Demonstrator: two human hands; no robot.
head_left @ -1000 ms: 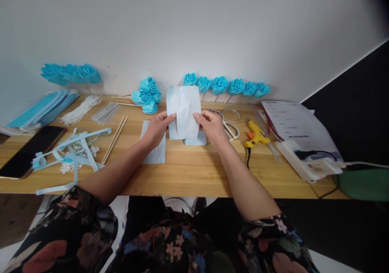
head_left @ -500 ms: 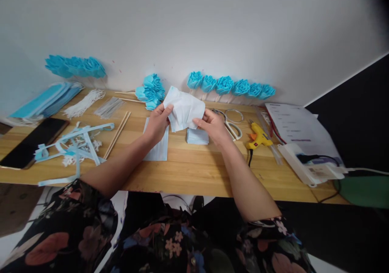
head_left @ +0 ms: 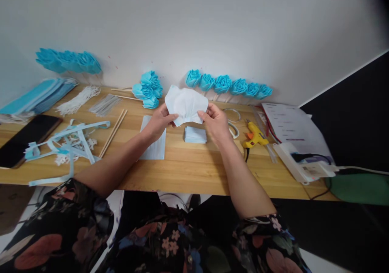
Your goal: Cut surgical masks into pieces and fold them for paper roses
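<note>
Sheet of thin pale-blue fabric (head_left: 187, 103) is pinched at opposite sides by left hand (head_left: 159, 121) and right hand (head_left: 216, 124). Uneven pulling could tear or skew it.

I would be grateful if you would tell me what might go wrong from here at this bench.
The pale sheet, pinched by the left hand and the right hand, looks thin and creased, so a hard pull might tear it.
The small stack lies loose just below, and a lowered hand might knock it askew.
The yellow glue gun lies to the right of the right forearm; an outward swing might bump it. Whether it is hot does not show.
</note>
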